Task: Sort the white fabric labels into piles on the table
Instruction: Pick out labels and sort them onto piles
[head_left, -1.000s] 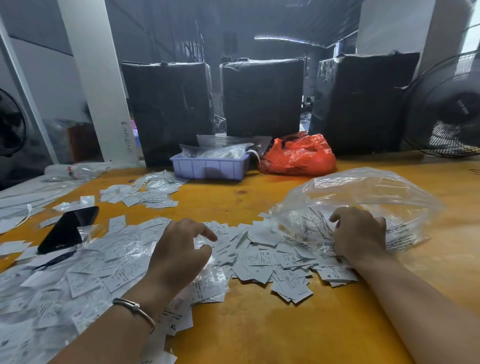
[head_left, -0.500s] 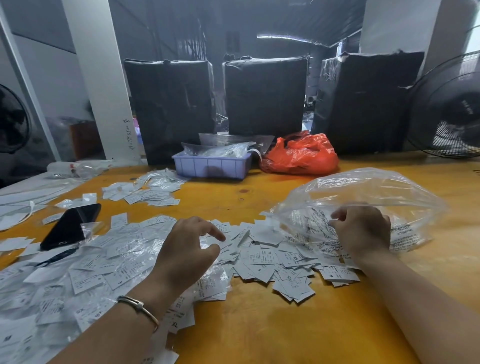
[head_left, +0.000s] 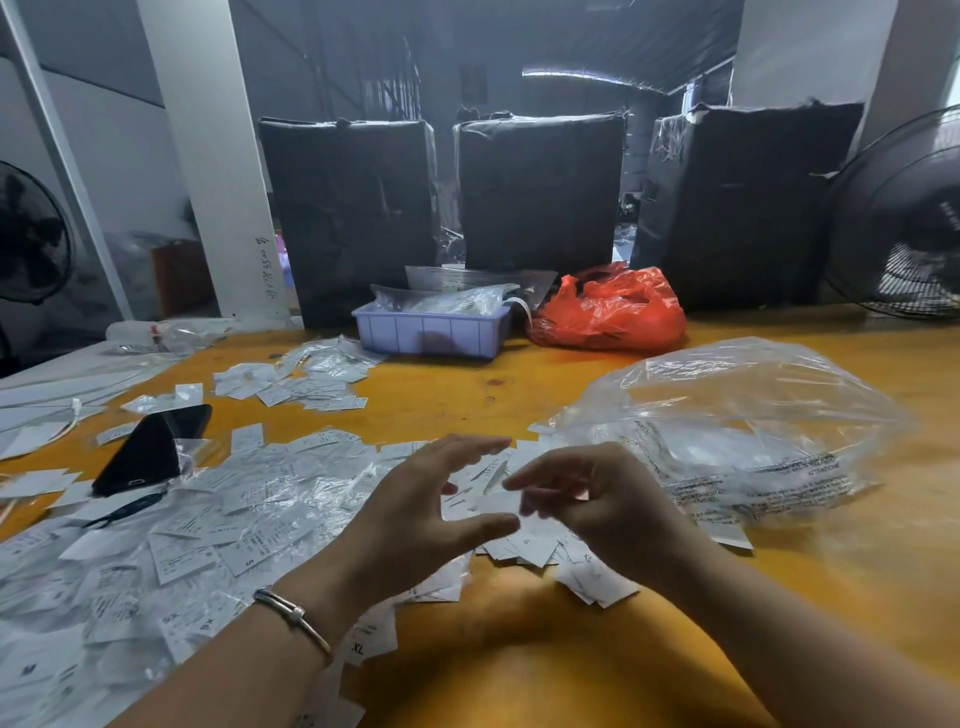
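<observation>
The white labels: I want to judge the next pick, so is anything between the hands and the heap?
Nothing visible blocks them. The left hand and right hand hover directly over the white labels; the clear plastic bag lies off to the right.

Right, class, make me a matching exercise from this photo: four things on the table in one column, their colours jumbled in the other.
Things:
1. plastic tray
2. crumpled bag
3. phone
4. table

Colours:
A. black
B. yellow-orange
C. pale purple
D. red

Pairs: 1-C, 2-D, 3-A, 4-B
</observation>
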